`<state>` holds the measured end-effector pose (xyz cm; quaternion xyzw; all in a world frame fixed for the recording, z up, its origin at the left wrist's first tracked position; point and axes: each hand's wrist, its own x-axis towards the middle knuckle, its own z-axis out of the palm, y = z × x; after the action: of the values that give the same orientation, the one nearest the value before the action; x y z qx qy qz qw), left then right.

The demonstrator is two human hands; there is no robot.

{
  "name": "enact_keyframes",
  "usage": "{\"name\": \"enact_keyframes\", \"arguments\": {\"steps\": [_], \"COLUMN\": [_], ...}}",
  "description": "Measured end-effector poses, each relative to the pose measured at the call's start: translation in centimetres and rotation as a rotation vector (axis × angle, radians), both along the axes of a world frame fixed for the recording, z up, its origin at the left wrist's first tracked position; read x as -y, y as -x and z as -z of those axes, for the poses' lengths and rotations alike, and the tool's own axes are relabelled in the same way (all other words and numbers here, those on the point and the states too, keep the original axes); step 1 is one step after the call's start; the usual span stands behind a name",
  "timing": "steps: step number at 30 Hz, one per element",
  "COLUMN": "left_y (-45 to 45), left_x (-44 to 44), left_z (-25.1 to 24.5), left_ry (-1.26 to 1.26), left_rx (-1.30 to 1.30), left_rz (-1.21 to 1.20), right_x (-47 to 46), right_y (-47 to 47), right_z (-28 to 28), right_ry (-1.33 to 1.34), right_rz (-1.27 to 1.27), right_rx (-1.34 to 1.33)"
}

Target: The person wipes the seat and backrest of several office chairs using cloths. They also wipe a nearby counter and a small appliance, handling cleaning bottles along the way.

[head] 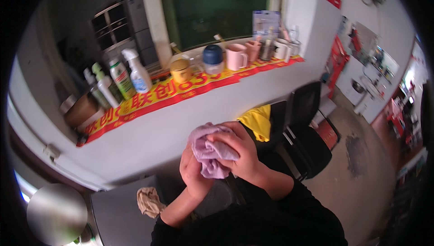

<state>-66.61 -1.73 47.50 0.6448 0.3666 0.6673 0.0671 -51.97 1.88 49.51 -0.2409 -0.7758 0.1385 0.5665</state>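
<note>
A crumpled lilac cloth [212, 147] is bunched between my two hands, held up in front of the white wall below the window ledge. My left hand [194, 169] cups it from the left and below. On the other side, my right hand [242, 147] presses over the cloth with its fingers curled onto it. Parts of the left fingers are hidden behind the fabric. Below my left forearm, a beige crumpled cloth [149, 202] lies on a dark grey surface [118, 212].
Along the ledge, on a red and yellow printed banner [162, 96], stand a white spray bottle [138, 73], several pump bottles, a yellow cup [181, 71], a navy-lidded cup [213, 59] and a pink mug [236, 57]. Black chairs [308, 144] stand right, one with a yellow cloth [259, 120].
</note>
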Motion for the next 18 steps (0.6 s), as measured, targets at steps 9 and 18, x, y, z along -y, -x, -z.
{"name": "enact_keyframes", "arguments": {"steps": [9,18], "left_y": [-6.8,-19.0], "left_x": [1.3,8.5], "left_z": [2.8,2.5], "left_ry": [-0.079,-0.093], "left_rx": [-0.203,-0.362], "left_rz": [0.373,0.458], "right_x": [6.9,19.2], "right_y": [-10.1,-18.4], "right_z": [1.7,3.1], "right_ry": [-0.013,0.107], "right_rz": [0.48,0.695], "right_rx": [-0.039,-0.073]}}
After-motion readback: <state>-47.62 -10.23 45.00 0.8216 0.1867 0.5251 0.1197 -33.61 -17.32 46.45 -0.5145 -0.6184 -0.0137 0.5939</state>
